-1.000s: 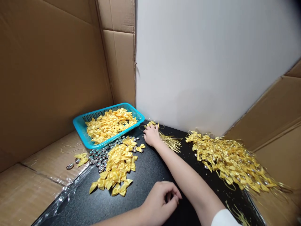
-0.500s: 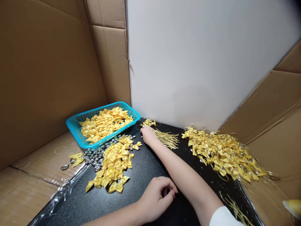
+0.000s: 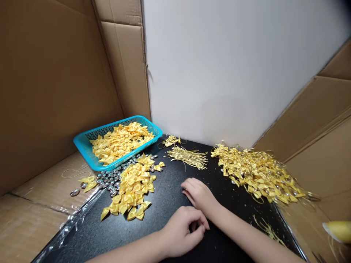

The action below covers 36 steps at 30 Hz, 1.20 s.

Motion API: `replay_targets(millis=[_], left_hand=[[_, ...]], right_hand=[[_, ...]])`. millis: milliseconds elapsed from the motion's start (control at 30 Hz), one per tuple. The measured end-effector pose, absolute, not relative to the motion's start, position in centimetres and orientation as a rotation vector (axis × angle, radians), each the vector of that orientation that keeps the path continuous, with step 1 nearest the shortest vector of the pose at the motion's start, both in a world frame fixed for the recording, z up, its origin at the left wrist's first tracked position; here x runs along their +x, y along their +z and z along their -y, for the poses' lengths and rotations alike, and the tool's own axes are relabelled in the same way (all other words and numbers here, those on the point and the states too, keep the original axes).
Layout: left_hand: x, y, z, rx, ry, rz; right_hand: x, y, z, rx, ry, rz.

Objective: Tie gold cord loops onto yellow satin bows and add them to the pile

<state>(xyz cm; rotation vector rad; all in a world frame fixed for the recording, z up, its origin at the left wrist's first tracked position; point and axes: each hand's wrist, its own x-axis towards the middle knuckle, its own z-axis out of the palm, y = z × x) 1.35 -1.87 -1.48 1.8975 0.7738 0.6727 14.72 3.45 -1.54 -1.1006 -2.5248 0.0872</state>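
My left hand (image 3: 184, 231) rests low over the black tabletop (image 3: 164, 197), fingers curled toward the thumb in a loose ring with nothing showing inside. Just beyond it, my right hand (image 3: 199, 194) has its fingers bent together and pointing left; anything in them is hidden. Past the right hand lies a bundle of short gold cords (image 3: 189, 157). Left of both hands spreads a pile of yellow ribbon bows (image 3: 134, 188), with shiny silver beads (image 3: 109, 180) beside it.
A blue basket (image 3: 90, 160) of yellow bows stands at the back left. At right lies a heap of corded bows with beads (image 3: 260, 173). A few more corded bows (image 3: 171, 140) sit near the white wall (image 3: 219, 73). Cardboard (image 3: 55, 91) encloses the sides.
My right hand has drawn back from the gold cords toward my left hand, uncovering the bundle and the small corded bows behind. My left hand has stayed nearly still.
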Motion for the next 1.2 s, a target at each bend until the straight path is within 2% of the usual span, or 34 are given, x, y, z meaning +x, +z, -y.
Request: replay_targets(millis=[200,400,633,900,1200], left_hand=[[1.2,-1.2,2.2,2.099,0.673,-0.744],[1.0,-1.4,2.0,2.164,0.657,-0.748],[0.9,-1.1,1.9,2.181,0.640,-0.809],[0.9,-0.6,0.8,2.304,0.640,-0.787],[-0.7,2.8,-3.3,2.608,0.732,-0.985]], right_hand=[[20.5,-3.0,4.1,-1.128,0.325,2.280],[21.6,-4.0,6.3,-1.135,0.343,2.168],[21.2,-2.8,6.1,-1.234,0.299,2.185],[21.8,-1.7,6.7,-0.967,0.121,1.891],[20.1,-1.8,8.1,-0.636,0.079,2.078]])
